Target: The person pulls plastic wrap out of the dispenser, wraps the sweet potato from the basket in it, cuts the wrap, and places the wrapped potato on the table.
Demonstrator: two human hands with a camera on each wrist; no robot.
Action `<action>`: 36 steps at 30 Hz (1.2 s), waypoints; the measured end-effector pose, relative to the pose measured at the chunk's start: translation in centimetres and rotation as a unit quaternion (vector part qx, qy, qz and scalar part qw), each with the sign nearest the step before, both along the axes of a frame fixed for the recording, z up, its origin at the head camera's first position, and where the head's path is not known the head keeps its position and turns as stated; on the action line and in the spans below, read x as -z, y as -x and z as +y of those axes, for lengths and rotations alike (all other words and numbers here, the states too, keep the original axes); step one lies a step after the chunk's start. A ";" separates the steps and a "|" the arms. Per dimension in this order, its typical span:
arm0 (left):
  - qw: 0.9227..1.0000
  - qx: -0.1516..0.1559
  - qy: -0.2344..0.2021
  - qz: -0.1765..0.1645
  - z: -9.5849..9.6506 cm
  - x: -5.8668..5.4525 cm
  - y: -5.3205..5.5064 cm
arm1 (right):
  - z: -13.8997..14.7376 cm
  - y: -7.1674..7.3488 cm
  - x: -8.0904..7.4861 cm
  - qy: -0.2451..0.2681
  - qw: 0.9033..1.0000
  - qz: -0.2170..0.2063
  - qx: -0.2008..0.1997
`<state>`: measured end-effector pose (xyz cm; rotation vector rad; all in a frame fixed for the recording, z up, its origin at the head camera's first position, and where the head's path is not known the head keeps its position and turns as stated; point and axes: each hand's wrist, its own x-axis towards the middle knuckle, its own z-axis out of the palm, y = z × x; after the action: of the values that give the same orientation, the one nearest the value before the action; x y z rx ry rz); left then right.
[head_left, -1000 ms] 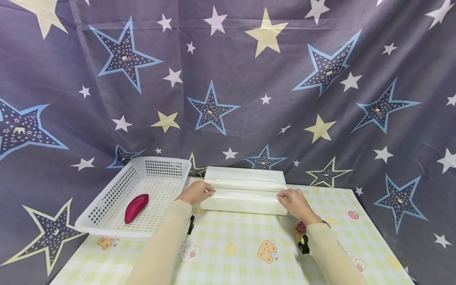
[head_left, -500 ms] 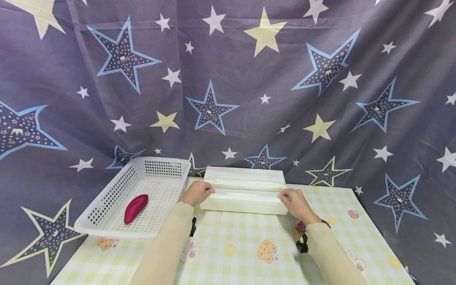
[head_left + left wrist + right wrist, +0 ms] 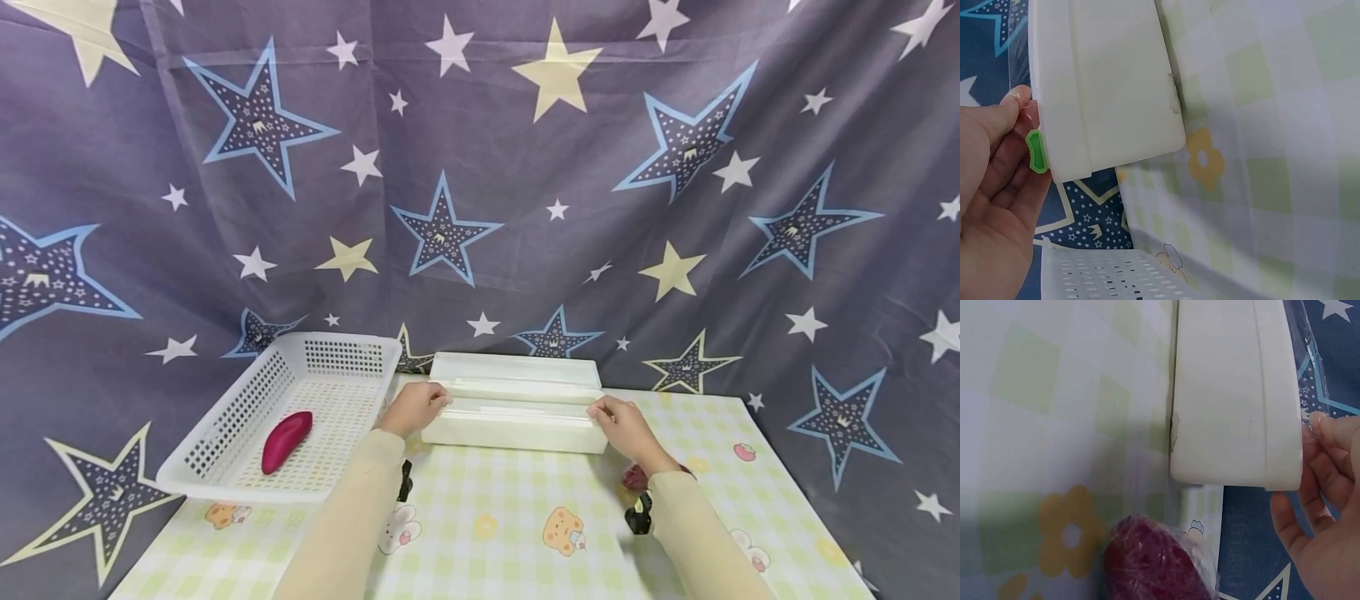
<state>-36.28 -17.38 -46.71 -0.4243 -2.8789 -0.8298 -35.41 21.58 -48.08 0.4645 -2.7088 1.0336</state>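
Note:
A long white cling film dispenser (image 3: 517, 433) stands at the back middle of the table, its lid (image 3: 517, 368) tipped up behind. At its left end my left hand (image 3: 416, 407) pinches the clear film (image 3: 1018, 56) between thumb and fingers. A green slider (image 3: 1037, 152) sits on the dispenser's edge beside those fingers. My right hand (image 3: 626, 429) pinches the film at the other end, seen as a shiny sheet (image 3: 1308, 356) in the right wrist view. Its lower fingers lie right at the dispenser's corner.
A white perforated basket (image 3: 225, 487) at the left holds a purple-red sweet potato (image 3: 287, 442). By the right forearm lies a dark red item wrapped in clear film (image 3: 1147, 562), partly hidden in the head view. A star-patterned curtain (image 3: 480, 300) hangs behind the checked tablecloth (image 3: 517, 508).
My right hand has shifted very slightly to the right along the dispenser. My left hand, the dispenser and the basket stay about where they were.

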 end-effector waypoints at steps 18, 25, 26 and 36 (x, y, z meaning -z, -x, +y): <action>0.994 0.040 -0.033 0.097 -0.1 -1.6 -0.8 | 0.6 -0.5 -1.5 0.028 1.000 0.005 -0.006; 0.994 0.041 -0.065 0.079 -0.3 -1.9 -1.1 | 0.8 -0.8 -1.9 0.070 0.997 -0.018 0.002; 0.994 0.040 -0.065 0.073 -0.4 -1.8 -1.1 | 0.8 -0.9 -2.0 0.072 0.997 -0.020 0.003; 0.993 0.045 -0.103 0.040 -0.6 -1.2 -1.0 | 0.7 -1.2 -2.0 0.098 0.994 -0.047 0.012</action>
<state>-35.25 -17.96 -45.56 -0.5535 -2.6832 -1.0866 -34.23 22.33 -46.05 0.3562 -2.6471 1.3303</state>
